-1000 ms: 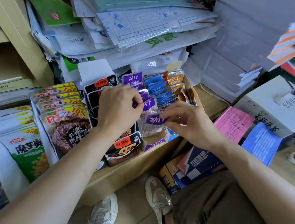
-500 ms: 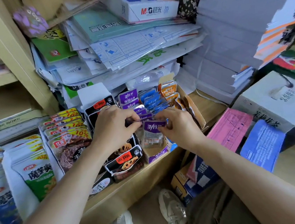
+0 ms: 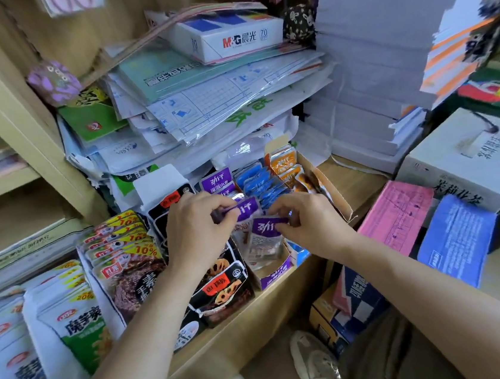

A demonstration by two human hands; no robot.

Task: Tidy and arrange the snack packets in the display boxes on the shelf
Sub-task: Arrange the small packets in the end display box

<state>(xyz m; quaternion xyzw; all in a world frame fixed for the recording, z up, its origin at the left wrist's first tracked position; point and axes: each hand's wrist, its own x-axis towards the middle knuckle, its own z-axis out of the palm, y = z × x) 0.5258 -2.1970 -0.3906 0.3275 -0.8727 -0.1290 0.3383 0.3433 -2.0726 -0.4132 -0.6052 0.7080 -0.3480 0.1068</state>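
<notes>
A purple display box (image 3: 275, 275) on the shelf holds a row of purple-topped snack packets. My left hand (image 3: 197, 229) pinches the top of one purple packet (image 3: 246, 210) in the row. My right hand (image 3: 304, 222) pinches the top edge of the front purple packet (image 3: 263, 234), which stands upright in the box. Behind it stand blue packets (image 3: 258, 182) and orange packets (image 3: 284, 160). A black box of lotus-root packets (image 3: 222, 289) sits just left, partly under my left forearm.
Red-and-yellow packets (image 3: 121, 250) and green-white bags (image 3: 77, 327) fill the shelf's left. Stacked papers and an M&G box (image 3: 231, 35) overhang the display boxes. A pink pad (image 3: 398, 216), a blue pad (image 3: 457, 240) and a white carton (image 3: 469, 158) lie right. My shoes and boxes are below.
The view has tilted upward, so the shelf sits lower in frame. Both hands stay on the purple packets; the front packet stands more upright in the box.
</notes>
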